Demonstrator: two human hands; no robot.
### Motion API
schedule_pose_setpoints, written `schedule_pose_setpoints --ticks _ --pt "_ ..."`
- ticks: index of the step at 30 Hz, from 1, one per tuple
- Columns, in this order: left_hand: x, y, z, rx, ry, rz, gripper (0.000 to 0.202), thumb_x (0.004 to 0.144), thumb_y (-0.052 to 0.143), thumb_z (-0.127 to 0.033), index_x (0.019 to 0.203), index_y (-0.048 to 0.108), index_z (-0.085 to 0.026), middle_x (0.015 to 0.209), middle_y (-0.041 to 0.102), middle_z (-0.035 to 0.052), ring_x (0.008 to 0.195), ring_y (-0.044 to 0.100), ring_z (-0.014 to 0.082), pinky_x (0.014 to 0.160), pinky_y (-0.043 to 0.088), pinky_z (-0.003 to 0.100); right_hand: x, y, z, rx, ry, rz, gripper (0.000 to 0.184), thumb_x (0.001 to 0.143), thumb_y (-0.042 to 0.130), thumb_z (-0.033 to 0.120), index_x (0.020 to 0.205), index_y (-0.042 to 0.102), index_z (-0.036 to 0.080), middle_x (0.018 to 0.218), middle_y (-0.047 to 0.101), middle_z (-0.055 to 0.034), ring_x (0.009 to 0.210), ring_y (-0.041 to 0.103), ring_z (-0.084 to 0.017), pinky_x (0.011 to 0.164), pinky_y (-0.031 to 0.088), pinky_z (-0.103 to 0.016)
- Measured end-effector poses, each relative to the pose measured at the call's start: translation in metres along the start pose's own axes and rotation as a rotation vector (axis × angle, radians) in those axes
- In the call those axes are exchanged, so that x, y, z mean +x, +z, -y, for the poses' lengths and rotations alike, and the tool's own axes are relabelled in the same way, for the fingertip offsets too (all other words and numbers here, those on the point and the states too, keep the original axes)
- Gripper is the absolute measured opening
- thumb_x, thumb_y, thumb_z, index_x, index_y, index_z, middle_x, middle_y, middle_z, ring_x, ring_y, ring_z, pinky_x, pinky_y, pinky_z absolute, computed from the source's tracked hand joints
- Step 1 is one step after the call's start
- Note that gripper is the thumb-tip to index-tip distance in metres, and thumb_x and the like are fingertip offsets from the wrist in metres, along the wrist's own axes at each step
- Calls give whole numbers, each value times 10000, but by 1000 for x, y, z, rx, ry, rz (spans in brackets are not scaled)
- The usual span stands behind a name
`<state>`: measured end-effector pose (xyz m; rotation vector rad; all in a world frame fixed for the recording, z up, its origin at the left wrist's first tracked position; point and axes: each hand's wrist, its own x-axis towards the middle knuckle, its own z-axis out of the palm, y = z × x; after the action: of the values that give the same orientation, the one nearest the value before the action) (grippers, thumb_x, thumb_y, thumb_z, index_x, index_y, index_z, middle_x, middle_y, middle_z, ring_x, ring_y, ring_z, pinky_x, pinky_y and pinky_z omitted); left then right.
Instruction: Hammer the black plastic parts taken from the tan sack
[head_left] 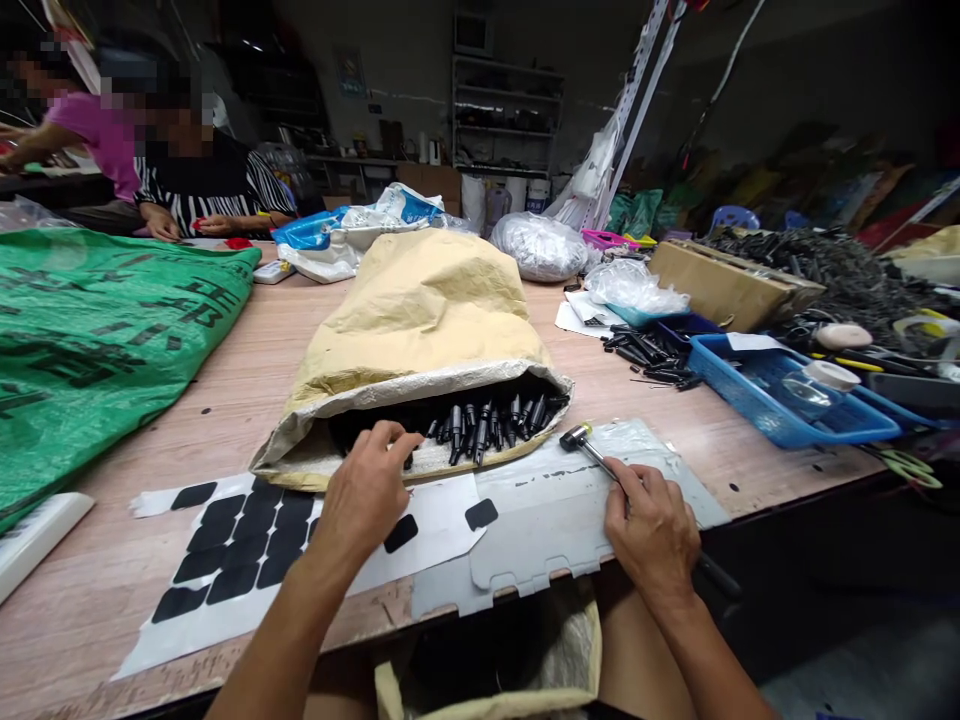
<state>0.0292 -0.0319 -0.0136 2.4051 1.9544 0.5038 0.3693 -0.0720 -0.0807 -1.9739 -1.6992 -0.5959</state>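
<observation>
My right hand [654, 525] is closed around the shaft of a small hammer [600, 458]. Its head, black with a yellow face, rests low over a grey plastic sheet [551, 530]. At the mouth of a tan woven sack [427, 310] is my left hand [371, 485], fingers curled together; what they hold, if anything, is hidden. Just right of its fingertips, black pointed cylindrical parts [480, 430] lie in the sack's opening. A white backing sheet [442, 520] with black rounded-square stickers [244, 550] lies under my left forearm.
A green printed sack [97, 330] covers the table's left side. To the right stand a blue tray [780, 400], loose black parts [649, 355] and a cardboard box [727, 280]. Another open sack [495, 700] is at my lap. Two people sit at the back left.
</observation>
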Motion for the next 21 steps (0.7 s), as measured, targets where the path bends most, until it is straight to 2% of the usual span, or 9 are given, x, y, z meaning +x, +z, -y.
schedule_pose_setpoints --ticks 3,6,9,12,16,18,21 --pt "17 8 20 146 86 38 448 817 488 20 1118 741 -194 1288 618 141 1105 574 336 869 521 434 0 0 0 -3 9 -1 357 933 548 161 1238 697 272 1049 683 -36 863 541 -195 705 325 -327" --pt "14 14 26 167 115 56 370 840 529 -19 1099 725 -196 1305 630 126 1090 561 335 858 508 442 1 0 1 -3 16 2 358 929 558 164 1238 694 282 1044 681 -29 865 538 -192 709 325 -325" --pt "8 13 28 140 123 104 248 880 551 -74 1038 697 -198 1115 708 98 1033 570 328 824 486 443 1 0 1 -1 18 7 353 926 566 168 1234 695 282 1047 681 -27 871 538 -191 711 322 -323" --pt "4 6 27 49 117 97 134 898 595 -139 985 672 -206 957 711 73 979 568 315 811 464 437 1 0 1 -1 20 8 353 924 566 168 1234 695 277 1050 681 -27 875 538 -190 714 321 -318" --pt "-4 2 1 -281 165 38 107 918 630 -204 1020 655 -226 1013 701 44 981 554 258 866 457 402 1 0 1 4 22 7 357 920 567 169 1234 697 278 1050 682 -26 869 535 -188 713 317 -320" --pt "-9 8 -21 -430 195 75 95 924 637 -211 1016 651 -234 1020 696 32 986 553 240 868 455 381 1 -1 1 8 25 8 356 917 569 173 1231 701 276 1047 679 -29 868 535 -189 715 318 -323" --pt "-14 24 -49 -513 204 144 96 911 648 -185 992 650 -236 999 688 25 976 555 235 863 450 378 0 -1 0 20 27 14 354 929 546 180 1235 701 266 1050 673 -41 875 538 -193 726 330 -326"
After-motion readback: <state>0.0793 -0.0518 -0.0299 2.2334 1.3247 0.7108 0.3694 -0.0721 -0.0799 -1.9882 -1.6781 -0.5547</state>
